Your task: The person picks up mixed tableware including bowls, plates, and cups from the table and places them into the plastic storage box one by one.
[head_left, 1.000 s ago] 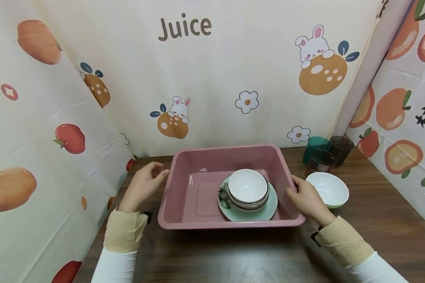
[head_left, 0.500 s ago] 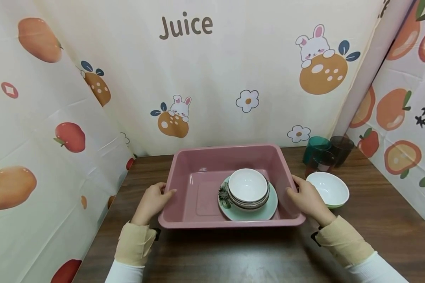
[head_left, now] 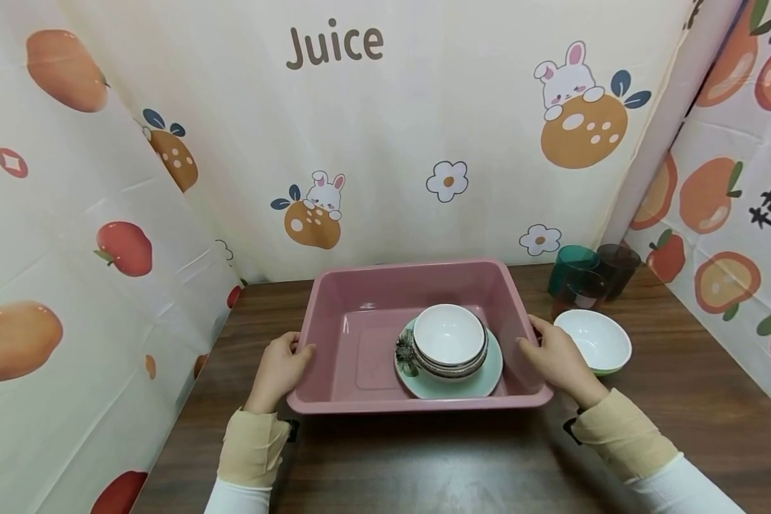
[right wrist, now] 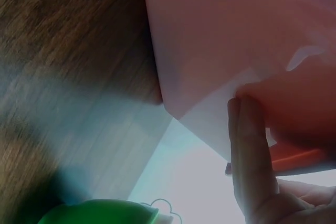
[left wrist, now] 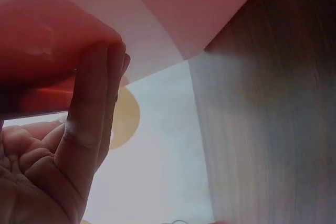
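Note:
A pink plastic basin [head_left: 385, 405] stands on the wooden table, and both hands hold it by its short sides. My left hand [head_left: 277, 370] grips the left rim, thumb over the top and fingers against the outer wall, as the left wrist view shows. On the opposite rim, my right hand [head_left: 560, 359] does the same; its fingers [right wrist: 251, 150] press the outer wall in the right wrist view. Inside the basin, right of its middle, lies a pale green plate [head_left: 424, 385] with a dark plant print. A stack of bowls with a white bowl [head_left: 450, 334] on top sits on that plate.
Just right of my right hand is a white bowl [head_left: 596, 341] with a green outside [right wrist: 100, 212]. Behind it stand a teal cup [head_left: 572, 265], a dark cup [head_left: 619, 268] and a reddish cup [head_left: 578, 291]. Printed cloth [head_left: 385, 128] hangs behind the table [head_left: 411, 464] and at both sides.
My left hand has come in from beside the basin and taken hold of its left rim. The right hand keeps its grip, and the basin stays in place.

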The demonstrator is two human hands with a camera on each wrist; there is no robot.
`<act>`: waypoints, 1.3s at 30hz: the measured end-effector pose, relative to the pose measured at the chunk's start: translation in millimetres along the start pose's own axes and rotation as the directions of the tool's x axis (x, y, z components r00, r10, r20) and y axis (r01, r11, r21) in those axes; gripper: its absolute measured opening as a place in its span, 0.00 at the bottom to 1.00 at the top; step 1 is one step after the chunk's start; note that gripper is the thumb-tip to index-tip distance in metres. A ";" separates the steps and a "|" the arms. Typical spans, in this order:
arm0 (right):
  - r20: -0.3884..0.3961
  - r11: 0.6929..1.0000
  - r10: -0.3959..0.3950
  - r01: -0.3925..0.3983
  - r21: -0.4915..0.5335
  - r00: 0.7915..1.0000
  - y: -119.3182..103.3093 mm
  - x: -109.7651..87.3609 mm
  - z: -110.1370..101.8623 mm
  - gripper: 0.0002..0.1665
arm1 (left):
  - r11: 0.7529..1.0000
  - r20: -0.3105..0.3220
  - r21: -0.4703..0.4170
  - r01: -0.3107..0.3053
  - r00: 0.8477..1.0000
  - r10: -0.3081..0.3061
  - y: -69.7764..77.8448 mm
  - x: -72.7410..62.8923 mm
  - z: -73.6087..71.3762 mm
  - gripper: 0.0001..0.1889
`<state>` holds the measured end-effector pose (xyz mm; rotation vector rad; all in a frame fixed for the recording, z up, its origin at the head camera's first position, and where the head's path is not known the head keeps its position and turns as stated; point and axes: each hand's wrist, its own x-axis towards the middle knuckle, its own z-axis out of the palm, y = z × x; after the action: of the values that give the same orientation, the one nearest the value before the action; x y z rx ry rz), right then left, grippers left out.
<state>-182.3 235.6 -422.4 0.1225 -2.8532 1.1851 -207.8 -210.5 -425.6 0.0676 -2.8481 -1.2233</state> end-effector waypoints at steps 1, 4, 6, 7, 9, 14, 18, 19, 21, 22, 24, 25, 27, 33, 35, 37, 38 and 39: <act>0.003 1.000 -0.003 0.003 0.003 1.000 -0.2 0.3 -0.4 0.31 | 1.000 -0.002 -0.001 0.001 1.000 -0.001 -0.4 0.0 0.0 0.18; 0.021 1.000 -0.004 0.004 0.005 1.000 -2.0 0.1 -3.3 0.33 | 1.000 -0.012 0.002 0.004 1.000 -0.004 -1.5 0.8 0.9 0.18; 0.024 1.000 -0.001 0.001 -0.008 1.000 -2.8 0.2 -6.7 0.36 | 1.000 -0.016 0.002 0.006 1.000 -0.006 -1.9 1.4 1.7 0.18; 0.022 1.000 -0.001 0.002 -0.018 1.000 -3.1 0.2 -8.9 0.37 | 1.000 -0.018 0.004 0.004 1.000 -0.004 -2.1 1.4 2.0 0.18; 0.010 0.999 0.000 0.001 -0.041 1.000 -3.0 0.9 -13.7 0.39 | 1.000 -0.022 0.003 0.003 1.000 -0.003 -2.4 1.4 2.5 0.18; -0.040 0.998 0.000 -0.002 -0.058 0.999 -1.2 1.5 -30.1 0.38 | 1.000 -0.035 0.005 -0.009 0.999 0.009 -2.3 1.8 2.5 0.18; -0.101 0.999 -0.022 0.017 -0.051 0.995 3.6 -1.7 -44.6 0.37 | 1.000 -0.036 0.005 -0.007 0.999 0.008 -2.3 2.2 2.8 0.18; -0.117 0.998 -0.028 0.022 -0.052 0.993 5.3 -2.7 -48.2 0.37 | 1.000 -0.036 0.005 -0.005 0.999 0.005 -2.0 2.0 2.8 0.18; -0.147 0.998 -0.040 0.031 -0.058 0.988 9.6 -4.3 -54.8 0.35 | 1.000 -0.033 0.002 0.002 0.999 -0.002 -2.0 1.5 2.8 0.18; -0.157 0.997 -0.040 0.030 -0.066 0.987 12.2 -4.9 -58.2 0.35 | 1.000 -0.033 0.001 0.003 0.999 -0.003 -2.0 1.1 2.8 0.18; -0.172 0.997 -0.033 0.020 -0.078 0.984 18.6 -6.0 -64.5 0.34 | 1.000 -0.033 -0.002 0.005 0.999 -0.005 -2.1 0.9 3.1 0.18; -0.180 0.996 -0.027 0.013 -0.083 0.983 22.0 -6.1 -67.4 0.33 | 1.000 -0.033 -0.003 0.003 0.999 -0.003 -2.3 0.8 3.1 0.18; -0.194 0.995 -0.009 -0.010 -0.097 0.981 29.6 -5.9 -72.7 0.33 | 1.000 -0.035 -0.004 -0.003 0.999 0.002 -2.8 0.8 3.3 0.17; -0.182 0.990 0.065 -0.087 -0.114 0.981 53.3 -6.3 -82.6 0.36 | 1.000 -0.042 -0.005 -0.012 0.999 0.012 -3.6 0.9 3.2 0.17; -0.161 0.987 0.088 -0.108 -0.117 0.983 60.7 -7.0 -84.2 0.37 | 1.000 -0.042 -0.008 -0.014 0.999 0.013 -3.3 0.5 2.9 0.17; -0.145 0.984 0.114 -0.132 -0.121 0.983 67.3 -7.7 -85.3 0.38 | 1.000 -0.041 -0.013 -0.014 0.999 0.013 -3.0 0.1 2.7 0.17; -0.137 0.982 0.129 -0.146 -0.122 0.982 70.4 -8.0 -85.6 0.39 | 1.000 -0.041 -0.016 -0.013 0.999 0.013 -2.9 0.1 2.6 0.17; -0.134 0.979 0.142 -0.159 -0.125 0.981 73.0 -8.2 -85.7 0.39 | 1.000 -0.039 -0.018 -0.013 0.999 0.012 -2.8 -0.2 2.4 0.17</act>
<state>-179.5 348.2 -414.0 -0.1702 -2.8629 0.9778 -207.7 -210.6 -429.3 0.0725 -2.7990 -1.2318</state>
